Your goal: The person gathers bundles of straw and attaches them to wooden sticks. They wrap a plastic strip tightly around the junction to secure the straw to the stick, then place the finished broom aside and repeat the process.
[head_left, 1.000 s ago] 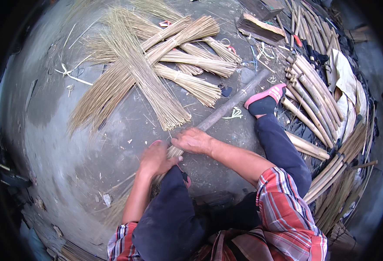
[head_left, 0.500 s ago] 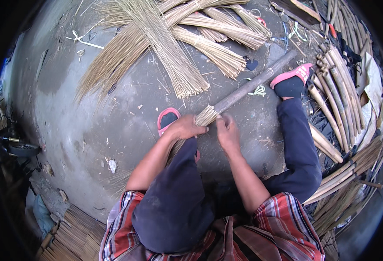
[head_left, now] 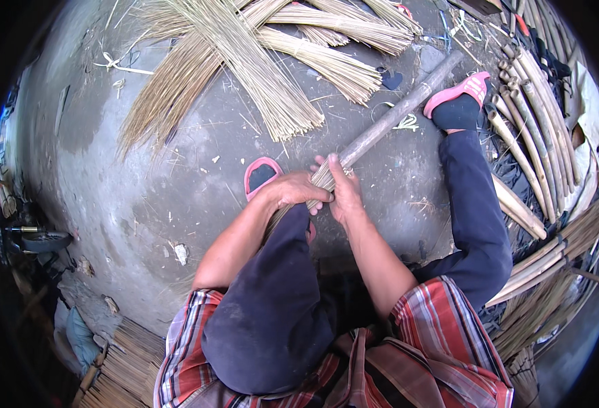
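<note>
The left hand (head_left: 292, 190) and right hand (head_left: 343, 194) meet over the concrete floor (head_left: 177, 197), fingers of both clamped around the near end of a thin stick bundle (head_left: 321, 178). This end butts against a long bamboo pole (head_left: 398, 112) running toward the floor's far right corner. Just left of the hands lies a pink sandal (head_left: 262, 175). Loose stick sheaves (head_left: 258, 61) cross near the far edge.

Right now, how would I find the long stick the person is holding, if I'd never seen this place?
Look at the grey concrete floor with fans of straw spread on it. Below them, the left hand and right hand meet. The grey pole slants from them toward the pink sandal: single, thick and dark, unlike the pale canes beside it.
</note>
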A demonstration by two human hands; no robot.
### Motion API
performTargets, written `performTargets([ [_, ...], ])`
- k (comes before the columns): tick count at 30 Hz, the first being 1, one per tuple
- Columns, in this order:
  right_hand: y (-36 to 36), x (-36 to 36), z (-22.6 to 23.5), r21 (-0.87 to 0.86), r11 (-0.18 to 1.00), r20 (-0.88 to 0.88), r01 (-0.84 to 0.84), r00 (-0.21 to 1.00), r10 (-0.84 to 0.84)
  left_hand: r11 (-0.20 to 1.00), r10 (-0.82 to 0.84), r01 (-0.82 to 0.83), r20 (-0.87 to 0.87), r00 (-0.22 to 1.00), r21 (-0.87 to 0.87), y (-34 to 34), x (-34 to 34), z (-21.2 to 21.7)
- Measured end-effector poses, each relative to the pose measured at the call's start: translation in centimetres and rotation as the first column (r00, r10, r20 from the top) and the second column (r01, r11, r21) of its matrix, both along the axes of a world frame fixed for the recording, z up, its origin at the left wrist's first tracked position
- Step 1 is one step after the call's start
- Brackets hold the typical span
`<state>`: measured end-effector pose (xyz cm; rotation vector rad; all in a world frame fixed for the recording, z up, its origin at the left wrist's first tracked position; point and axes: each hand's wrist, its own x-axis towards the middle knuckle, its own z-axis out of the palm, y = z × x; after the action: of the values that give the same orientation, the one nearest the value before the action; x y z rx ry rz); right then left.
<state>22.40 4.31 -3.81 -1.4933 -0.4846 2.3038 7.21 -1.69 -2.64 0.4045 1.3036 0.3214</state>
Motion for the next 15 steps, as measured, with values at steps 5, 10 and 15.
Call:
performTargets([
  [5, 0.6, -1.5, -1.0, 0.050, 0.998, 0.107, -0.041, 0.994, 0.035, 0.972, -0.025, 0.099, -0.325, 0.945, 0.212, -0.5, 1.8, -0.5],
  [10, 0.5, -0.7, -0.8, -0.058, 0.995, -0.018, 0.079, 0.997, -0.080, 0.976, 0.139, -0.130, -0.039, 0.990, 0.176, -0.4, 1.5, -0.8],
  [15, 1.2, -0.7, -0.9, -0.013, 1.000, -0.017, 0.017, 1.000, -0.018, 0.974, 0.183, -0.200, 0.149, 0.972, 0.106, -0.3, 1.2, -0.5],
])
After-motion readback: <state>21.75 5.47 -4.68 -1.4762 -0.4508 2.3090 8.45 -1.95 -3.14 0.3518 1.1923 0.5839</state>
